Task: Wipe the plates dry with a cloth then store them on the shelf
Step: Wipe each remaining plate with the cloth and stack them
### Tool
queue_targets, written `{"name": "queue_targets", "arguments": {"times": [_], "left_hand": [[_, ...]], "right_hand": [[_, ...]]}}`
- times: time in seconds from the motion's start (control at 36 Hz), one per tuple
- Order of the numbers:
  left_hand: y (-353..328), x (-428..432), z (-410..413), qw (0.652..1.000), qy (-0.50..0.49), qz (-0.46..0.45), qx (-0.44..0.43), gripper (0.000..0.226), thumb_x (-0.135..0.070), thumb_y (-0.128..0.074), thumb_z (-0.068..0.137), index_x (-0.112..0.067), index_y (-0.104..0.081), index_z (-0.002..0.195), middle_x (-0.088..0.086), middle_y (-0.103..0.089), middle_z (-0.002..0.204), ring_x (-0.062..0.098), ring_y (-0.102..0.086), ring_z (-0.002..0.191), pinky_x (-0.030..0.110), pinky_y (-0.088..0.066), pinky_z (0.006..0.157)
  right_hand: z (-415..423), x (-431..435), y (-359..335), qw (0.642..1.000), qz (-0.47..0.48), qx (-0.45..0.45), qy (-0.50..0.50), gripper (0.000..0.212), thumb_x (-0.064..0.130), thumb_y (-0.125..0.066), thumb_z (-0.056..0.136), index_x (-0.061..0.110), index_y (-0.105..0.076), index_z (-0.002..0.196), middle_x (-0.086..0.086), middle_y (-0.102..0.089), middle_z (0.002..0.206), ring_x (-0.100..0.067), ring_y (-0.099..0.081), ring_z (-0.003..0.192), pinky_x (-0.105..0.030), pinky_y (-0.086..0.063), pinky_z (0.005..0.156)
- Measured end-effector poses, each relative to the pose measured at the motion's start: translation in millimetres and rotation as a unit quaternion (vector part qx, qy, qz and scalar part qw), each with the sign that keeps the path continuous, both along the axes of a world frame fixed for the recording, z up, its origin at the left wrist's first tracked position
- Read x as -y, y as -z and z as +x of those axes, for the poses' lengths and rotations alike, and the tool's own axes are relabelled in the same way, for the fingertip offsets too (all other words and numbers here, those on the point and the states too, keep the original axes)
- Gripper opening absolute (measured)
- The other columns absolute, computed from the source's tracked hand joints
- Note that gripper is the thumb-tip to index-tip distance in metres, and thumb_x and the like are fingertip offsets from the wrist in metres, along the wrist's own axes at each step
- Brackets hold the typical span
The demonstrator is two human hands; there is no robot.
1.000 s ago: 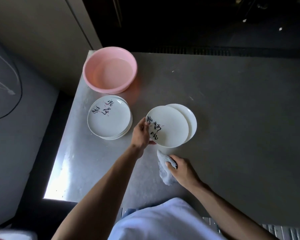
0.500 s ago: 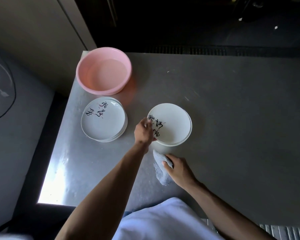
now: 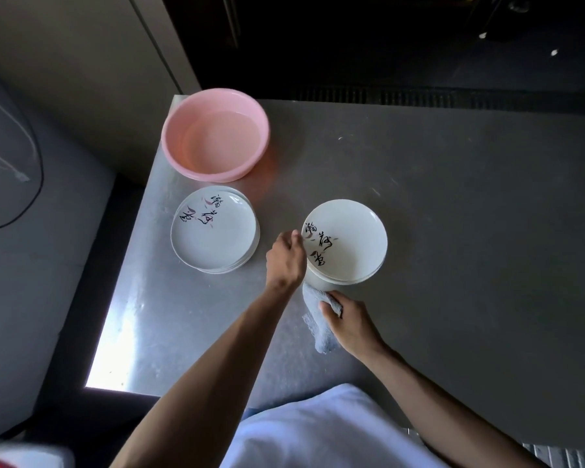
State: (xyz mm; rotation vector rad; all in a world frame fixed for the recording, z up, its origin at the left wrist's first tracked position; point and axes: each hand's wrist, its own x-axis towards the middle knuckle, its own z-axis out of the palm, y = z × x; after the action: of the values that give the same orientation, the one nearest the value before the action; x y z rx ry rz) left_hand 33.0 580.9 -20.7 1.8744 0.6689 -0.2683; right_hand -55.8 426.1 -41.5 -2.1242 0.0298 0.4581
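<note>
Grey table (image 3: 453, 231) fills most of the view, its left near corner glaring with reflected light. A dark slatted strip runs along its far edge, with a pale wall panel beyond the far left corner.

A pink basin (image 3: 165, 143) sits at that corner. Just in front of it is the left stack (image 3: 213, 238) of white plates with black brush lettering. The right stack (image 3: 348, 244) stands well apart from it, toward the middle.

The left hand (image 3: 286, 258) curls its fingers round the right stack's left rim, hiding that edge. I cannot tell how many plates it holds.

The right hand (image 3: 348, 324) grips a bunched grey cloth (image 3: 318, 329) that lies on the table just beside the stack's near edge.

A dark cable loops at far left.
</note>
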Motion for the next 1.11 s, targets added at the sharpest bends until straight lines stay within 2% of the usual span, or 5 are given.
{"name": "queue_targets", "arguments": {"times": [0.19, 0.33, 0.64, 0.81, 1.11], "left_hand": [[-7.1, -27.4, -1.5, 0.998, 0.04, 0.034, 0.032, 0.056, -0.066, -0.026, 0.091, -0.017, -0.053, 0.086, 0.007, -0.067, 0.088, 0.039, -0.066, 0.092, 0.059, -0.057, 0.085], [-16.0, -80.6, 2.9, 0.998, -0.014, 0.026, 0.049, 0.051, -0.05, -0.034, 0.088, -0.02, -0.065, 0.117, 0.006, -0.072, 0.105, 0.034, -0.068, 0.103, 0.055, -0.057, 0.094], [-31.6, -200.4, -12.9, 0.986, -0.105, 0.126, 0.027, 0.044, -0.011, -0.05, 0.092, -0.01, -0.063, 0.134, 0.017, -0.063, 0.128, 0.033, -0.059, 0.119, 0.044, -0.051, 0.102], [-19.1, -212.3, -19.6, 0.991, -0.099, 0.087, 0.015, 0.025, -0.019, -0.043, 0.083, -0.012, -0.065, 0.093, 0.004, -0.061, 0.092, 0.028, -0.055, 0.087, 0.031, -0.045, 0.07], [-10.4, -224.8, -11.4, 0.988, -0.153, -0.001, 0.027, 0.025, -0.016, -0.052, 0.098, -0.007, -0.073, 0.109, 0.0, -0.063, 0.082, 0.014, -0.052, 0.068, 0.02, -0.041, 0.055]], "right_hand": [[6.5, -25.1, -12.5, 0.992, 0.073, -0.091, 0.056, 0.016, 0.032, -0.052, 0.102, 0.028, -0.067, 0.099, 0.014, -0.074, 0.096, 0.002, -0.066, 0.098, -0.016, -0.048, 0.085], [25.0, -58.1, -30.6, 0.976, 0.149, -0.112, 0.112, 0.014, 0.018, -0.051, 0.104, 0.021, -0.064, 0.11, 0.024, -0.064, 0.103, 0.027, -0.055, 0.093, 0.002, -0.035, 0.082], [100.0, -138.5, -64.1, 0.967, 0.133, -0.098, 0.195, 0.045, 0.037, -0.046, 0.105, 0.009, -0.052, 0.14, -0.002, -0.059, 0.129, -0.017, -0.053, 0.122, -0.021, -0.038, 0.095], [113.1, -169.3, -73.5, 0.969, 0.146, -0.102, 0.169, 0.041, 0.026, -0.044, 0.106, 0.01, -0.05, 0.143, 0.002, -0.057, 0.127, -0.015, -0.051, 0.124, -0.018, -0.034, 0.092], [110.5, -180.7, -70.9, 0.966, 0.118, -0.13, 0.192, 0.04, 0.026, -0.041, 0.107, 0.006, -0.05, 0.14, 0.0, -0.054, 0.121, -0.013, -0.048, 0.107, -0.021, -0.035, 0.089]]}}
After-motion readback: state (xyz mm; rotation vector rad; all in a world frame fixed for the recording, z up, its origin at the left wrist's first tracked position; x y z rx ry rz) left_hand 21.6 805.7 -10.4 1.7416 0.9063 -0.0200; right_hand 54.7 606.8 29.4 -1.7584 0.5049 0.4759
